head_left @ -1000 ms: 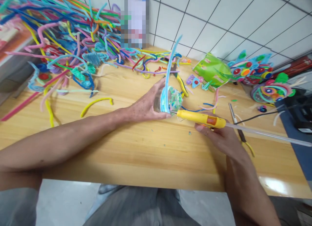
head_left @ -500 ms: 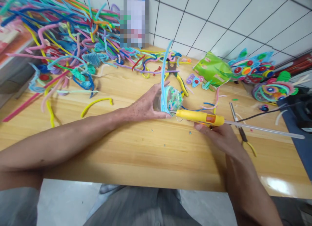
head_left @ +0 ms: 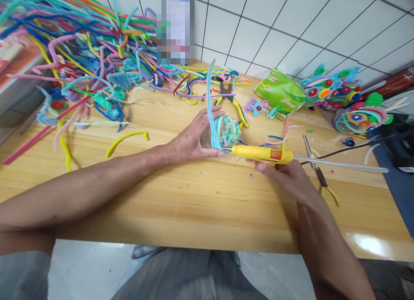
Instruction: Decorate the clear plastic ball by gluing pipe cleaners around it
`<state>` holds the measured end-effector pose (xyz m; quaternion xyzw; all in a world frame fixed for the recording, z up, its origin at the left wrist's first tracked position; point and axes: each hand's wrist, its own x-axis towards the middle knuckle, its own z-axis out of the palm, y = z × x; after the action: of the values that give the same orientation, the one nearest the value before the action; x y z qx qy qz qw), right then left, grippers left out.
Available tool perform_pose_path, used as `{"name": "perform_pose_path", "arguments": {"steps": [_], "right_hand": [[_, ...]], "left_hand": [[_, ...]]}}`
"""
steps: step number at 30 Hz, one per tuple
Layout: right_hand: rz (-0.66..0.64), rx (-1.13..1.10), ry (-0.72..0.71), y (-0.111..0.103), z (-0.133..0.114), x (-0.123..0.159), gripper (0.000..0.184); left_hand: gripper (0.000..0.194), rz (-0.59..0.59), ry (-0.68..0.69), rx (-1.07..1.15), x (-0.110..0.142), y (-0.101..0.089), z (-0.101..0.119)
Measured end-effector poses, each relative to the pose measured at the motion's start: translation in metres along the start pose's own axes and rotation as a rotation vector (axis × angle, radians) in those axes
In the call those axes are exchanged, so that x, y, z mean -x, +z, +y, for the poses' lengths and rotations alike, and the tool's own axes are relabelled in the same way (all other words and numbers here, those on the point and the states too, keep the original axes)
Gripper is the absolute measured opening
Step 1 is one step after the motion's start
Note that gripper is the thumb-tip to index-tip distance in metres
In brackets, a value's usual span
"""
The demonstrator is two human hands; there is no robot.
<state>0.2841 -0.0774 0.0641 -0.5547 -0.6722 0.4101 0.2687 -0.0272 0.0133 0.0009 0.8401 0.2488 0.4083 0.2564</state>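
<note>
My left hand [head_left: 195, 138] is wrapped round a clear rounded container [head_left: 230, 132] that shows bits of green, blue and white. A light blue pipe cleaner [head_left: 210, 99] runs along the container's side, its free end sticking up above my fingers. In my right hand [head_left: 284, 175] is a yellow hot glue gun [head_left: 258, 153], held level. Its metal tip meets or nearly meets the lower end of the pipe cleaner, by my left thumb. A long clear glue stick [head_left: 343, 163] juts out of the gun's back.
Behind the container lie yellow-handled pliers [head_left: 238, 112] and a green packet [head_left: 280, 91]. A heap of coloured pipe cleaners [head_left: 97, 54] fills the back left. Decorated fish-like pieces [head_left: 359, 118] stand at right. Another pair of pliers [head_left: 323, 183] and a black cord [head_left: 343, 151] lie near my right hand.
The upright end of the pipe cleaner now leans further left. The glue stick's rear end has shifted left and slightly up, while the gun's tip stays at the container. The view has shifted slightly.
</note>
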Motion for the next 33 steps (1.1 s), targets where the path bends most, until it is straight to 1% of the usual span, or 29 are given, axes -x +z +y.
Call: {"name": "perform_pose_path", "arguments": {"steps": [3,6,11,15,19,26,29,33], "right_hand": [[0.009,-0.008,-0.003,0.002,-0.004,-0.001,0.047],[0.007,-0.028,-0.011,0.004,-0.007,-0.003,0.048],[-0.016,-0.042,-0.013,0.003,-0.009,-0.005,0.046],[-0.016,-0.054,-0.009,0.003,-0.009,-0.006,0.047],[-0.019,-0.039,-0.026,0.004,-0.01,-0.006,0.047],[0.009,-0.012,-0.026,0.003,-0.007,-0.004,0.04],[0.012,0.032,-0.025,0.004,-0.005,-0.003,0.041],[0.041,0.053,-0.036,0.006,-0.004,-0.003,0.043]], "left_hand": [[0.104,0.018,0.065,-0.013,-0.001,-0.001,-0.001],[0.096,0.008,0.088,-0.015,-0.001,-0.001,-0.003],[0.074,0.008,0.095,-0.016,0.0,-0.006,-0.001],[0.055,0.019,0.054,-0.012,0.0,-0.01,0.007],[0.039,0.027,0.075,0.021,-0.001,-0.011,0.013],[0.03,0.052,0.047,0.017,-0.002,-0.011,0.011],[0.029,0.059,0.049,0.037,-0.002,-0.01,0.01],[0.028,0.041,0.009,0.071,-0.002,-0.011,0.012]]}}
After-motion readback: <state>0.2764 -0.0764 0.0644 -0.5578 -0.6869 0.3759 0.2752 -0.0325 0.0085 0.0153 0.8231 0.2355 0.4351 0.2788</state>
